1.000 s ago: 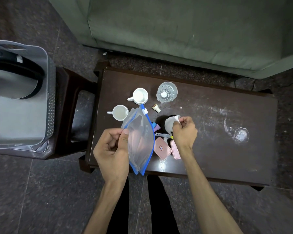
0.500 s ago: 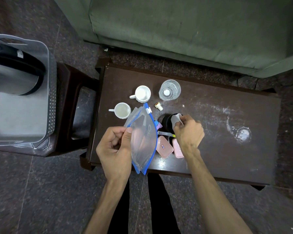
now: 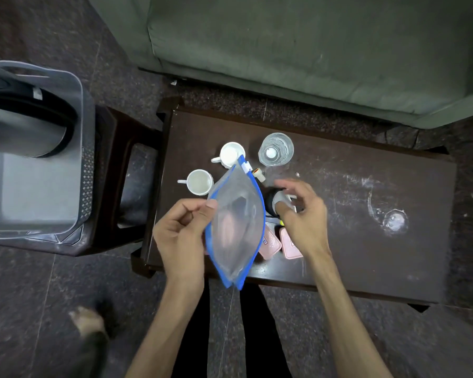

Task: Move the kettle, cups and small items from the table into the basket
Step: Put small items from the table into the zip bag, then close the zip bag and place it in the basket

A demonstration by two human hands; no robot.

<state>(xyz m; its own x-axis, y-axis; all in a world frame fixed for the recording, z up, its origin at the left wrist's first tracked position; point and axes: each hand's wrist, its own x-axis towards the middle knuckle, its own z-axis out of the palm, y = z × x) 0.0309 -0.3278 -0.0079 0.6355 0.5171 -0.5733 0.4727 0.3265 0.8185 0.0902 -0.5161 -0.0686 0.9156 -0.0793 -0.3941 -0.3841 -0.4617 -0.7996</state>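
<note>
left hand [image 3: 181, 232] pinches limp, light zip bag [image 3: 236, 227] at rim | right hand [image 3: 302, 211] loose-fingered over small dark jar [image 3: 271, 199], not gripping | cups [image 3: 200, 182] fragile, take by handle

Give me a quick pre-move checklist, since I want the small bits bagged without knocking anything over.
1. Zip pouch held by left hand: ok.
2. Pouch mouth open: ok, it gapes upward.
3. Right hand has a firm hold on the white piece: cannot tell, its fingers look spread.
4. Two white cups clear of the pouch: not ok, the pouch overlaps them in view.
5. Kettle in the basket: ok.
6. Glass upright: ok.
</note>
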